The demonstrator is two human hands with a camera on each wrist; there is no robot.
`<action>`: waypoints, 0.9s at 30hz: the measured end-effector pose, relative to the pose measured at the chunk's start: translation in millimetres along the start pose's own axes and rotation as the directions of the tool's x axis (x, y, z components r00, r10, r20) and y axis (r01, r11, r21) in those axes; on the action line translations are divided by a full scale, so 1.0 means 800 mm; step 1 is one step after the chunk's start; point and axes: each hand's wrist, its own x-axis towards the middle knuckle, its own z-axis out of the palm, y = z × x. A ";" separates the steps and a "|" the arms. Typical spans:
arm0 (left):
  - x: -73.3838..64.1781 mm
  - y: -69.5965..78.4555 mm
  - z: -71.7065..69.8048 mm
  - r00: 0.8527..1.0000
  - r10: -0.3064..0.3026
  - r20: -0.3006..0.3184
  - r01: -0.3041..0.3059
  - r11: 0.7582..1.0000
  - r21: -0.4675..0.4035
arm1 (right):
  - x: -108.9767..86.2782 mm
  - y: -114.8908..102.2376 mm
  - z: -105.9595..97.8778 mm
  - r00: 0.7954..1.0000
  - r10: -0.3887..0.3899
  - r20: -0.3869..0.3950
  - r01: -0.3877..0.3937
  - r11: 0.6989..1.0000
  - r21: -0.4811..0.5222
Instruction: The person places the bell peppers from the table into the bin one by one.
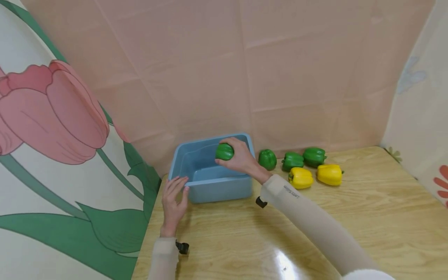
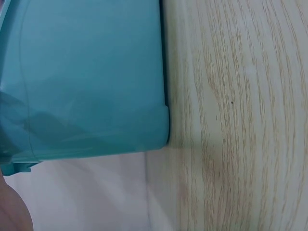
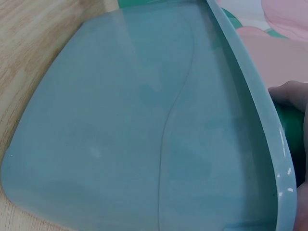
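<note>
A blue plastic bin (image 1: 220, 191) stands on the wooden table against the back wall. Over its opening, my right hand (image 1: 239, 156) grips a green bell pepper (image 1: 224, 152), fingers and thumb curled round it. The right wrist view shows the bin's outer wall (image 3: 120, 120), with part of the green pepper (image 3: 292, 127) beyond the rim. At the bin's front left corner, my left hand (image 1: 174, 200) touches the rim with fingers extended. Only a bit of that hand (image 2: 13, 209) shows in the left wrist view, beside the bin's side (image 2: 91, 82).
Right of the bin lie several peppers: a green pepper (image 1: 267, 159) nearest it, two more green ones (image 1: 293, 161) (image 1: 314, 156), and two yellow peppers (image 1: 301, 178) (image 1: 329, 174). A pinkish sheet (image 1: 297, 77) hangs behind the table (image 1: 224, 241). A tulip-patterned wall (image 1: 70, 116) borders the left.
</note>
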 end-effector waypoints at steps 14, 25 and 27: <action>-0.001 0.000 0.000 1.000 0.004 -0.002 -0.004 1.000 -0.002 | 0.005 -0.006 0.013 0.999 -0.014 0.047 0.016 0.999 -0.042; -0.002 -0.002 0.000 1.000 0.004 -0.007 -0.004 1.000 0.010 | 0.011 -0.006 0.022 0.998 0.033 0.060 -0.030 0.998 -0.053; -0.001 -0.003 0.001 1.000 0.011 -0.011 -0.011 1.000 0.009 | 0.011 -0.004 0.023 0.998 0.034 0.061 -0.030 0.998 -0.061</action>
